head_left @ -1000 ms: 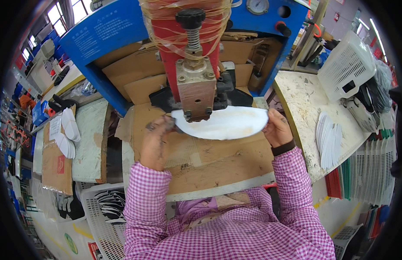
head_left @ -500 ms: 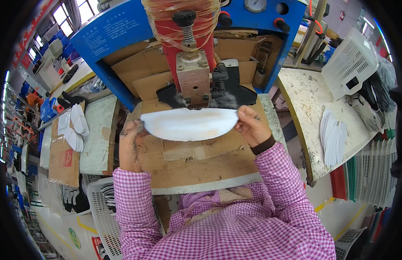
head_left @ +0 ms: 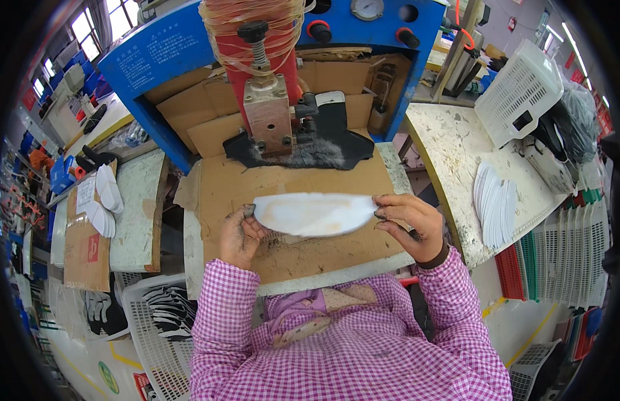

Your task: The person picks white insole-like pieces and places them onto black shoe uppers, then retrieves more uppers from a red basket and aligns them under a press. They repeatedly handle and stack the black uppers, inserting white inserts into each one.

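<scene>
A white insole (head_left: 315, 215) with faint brownish smudges is stretched crosswise between my hands, above the cardboard-covered bench (head_left: 310, 257). My left hand (head_left: 239, 238) pinches its left end between thumb and fingers. At the other end my right hand (head_left: 417, 226) grips the tip, with the fingers bent around the edge. Dark smears mark the fingers of both hands. Beyond the insole stands the machine's metal head (head_left: 269, 119), under a red column wound with clear bands. Below that head lies a black pad (head_left: 323, 152) covered in grey fluff.
White insoles (head_left: 495, 206) lie fanned on the right-hand table (head_left: 450, 174), beside a tilted white basket (head_left: 520, 93). More insoles (head_left: 101, 210) rest on a carton at left. A white crate (head_left: 139, 327) of black-and-white pieces stands low left. The blue machine frame (head_left: 149, 67) rises ahead.
Both hands have brought the insole back toward my body, away from the machine head. My right fingers have shifted their hold on its end. The whole view has swung a little.
</scene>
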The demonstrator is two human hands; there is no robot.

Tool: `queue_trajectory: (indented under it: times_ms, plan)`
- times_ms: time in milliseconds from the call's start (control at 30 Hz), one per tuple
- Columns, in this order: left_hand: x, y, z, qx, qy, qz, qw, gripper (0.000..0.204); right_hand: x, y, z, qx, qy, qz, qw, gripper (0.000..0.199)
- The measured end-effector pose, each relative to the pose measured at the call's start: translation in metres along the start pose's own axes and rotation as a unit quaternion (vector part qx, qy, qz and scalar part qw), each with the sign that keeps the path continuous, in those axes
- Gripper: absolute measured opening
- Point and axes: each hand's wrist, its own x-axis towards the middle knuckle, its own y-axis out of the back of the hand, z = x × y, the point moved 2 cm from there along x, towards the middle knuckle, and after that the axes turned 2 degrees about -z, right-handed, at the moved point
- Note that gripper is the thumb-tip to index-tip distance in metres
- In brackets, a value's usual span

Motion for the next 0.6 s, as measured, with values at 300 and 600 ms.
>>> queue_trajectory:
  times_ms: [300, 600]
  plan:
    - [-0.020, -0.038, 0.014, 0.106, -0.141, -0.071, 0.982, 0.007, -0.032, -0.031, 0.020, 0.456, -0.238, 0.153, 0.844, 0.034]
    - [-0.036, -0.047, 0.012, 0.138, -0.137, -0.106, 0.975, 0.014, -0.042, -0.009, 0.006, 0.378, -0.300, 0.153, 0.863, 0.023]
